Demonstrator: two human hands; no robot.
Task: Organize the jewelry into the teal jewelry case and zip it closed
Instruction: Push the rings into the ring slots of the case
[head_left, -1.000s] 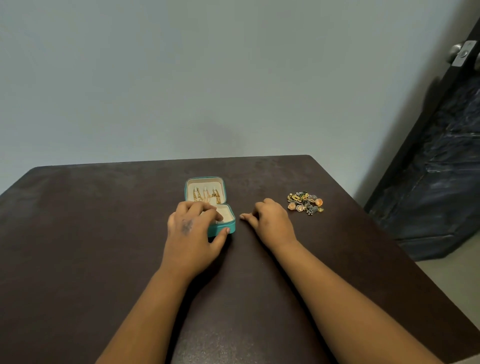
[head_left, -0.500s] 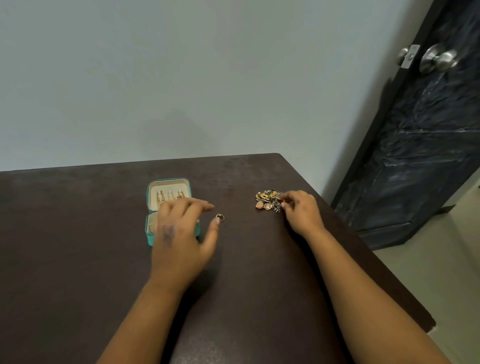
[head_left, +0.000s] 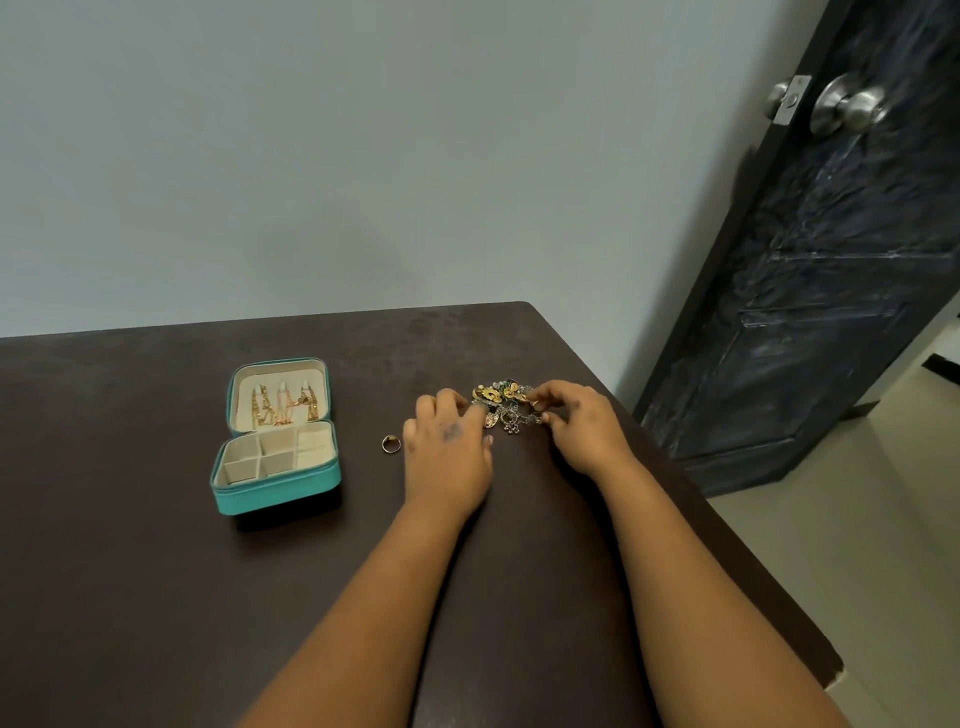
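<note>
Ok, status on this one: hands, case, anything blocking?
Left hand and right hand both picking at the mixed jewelry pile. Teal zip case open. Gold ring loose on table. Nothing blocking.

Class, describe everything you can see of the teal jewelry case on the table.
The teal jewelry case lies open on the dark table, lid flat behind the base. Its shell looks like teal leatherette, its lining cream. Gold chains hang in the lid. The base holds small square compartments, seemingly empty, beside a padded section. Neither hand touches it; a ring lies apart, to its right.

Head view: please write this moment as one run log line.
case open | ring loose on table | left hand, right hand at jewelry pile
</note>
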